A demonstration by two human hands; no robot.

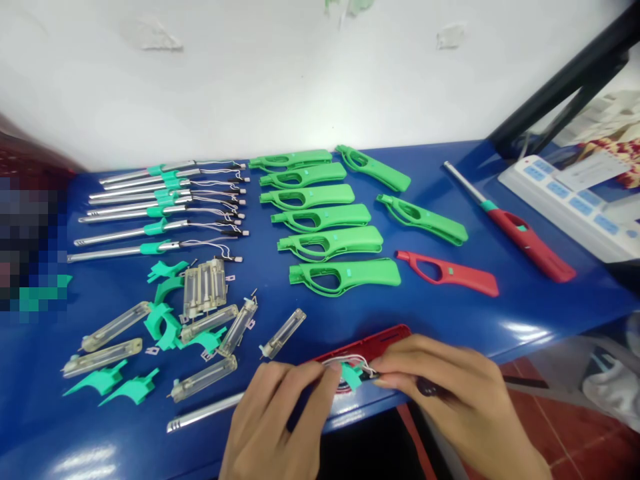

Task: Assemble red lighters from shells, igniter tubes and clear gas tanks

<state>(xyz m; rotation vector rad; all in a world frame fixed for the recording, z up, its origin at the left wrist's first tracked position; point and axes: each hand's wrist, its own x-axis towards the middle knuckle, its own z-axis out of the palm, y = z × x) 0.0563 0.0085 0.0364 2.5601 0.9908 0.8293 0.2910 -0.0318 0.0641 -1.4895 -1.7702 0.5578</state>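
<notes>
A red lighter shell half (395, 337) lies at the table's front edge, with a metal tube (205, 412) pointing left from it. My left hand (285, 407) bends over the shell's left part, fingertips pressed on the tube's base and a green trigger piece (351, 375). White wires (354, 358) loop over the shell. My right hand (450, 387) pinches the small black wire end (371, 375) at the trigger's right; a dark handle-like item (427, 387) shows under its fingers. The palm sides of both hands are hidden.
Metal tubes with wires (160, 227) lie in a row at left. Clear fuel tanks (205, 287) and green triggers (163, 325) lie below. Green shells (330, 217) fill the middle. A red shell (450, 273), a finished-looking red lighter (530, 247) and a white scale (575, 207) are at right.
</notes>
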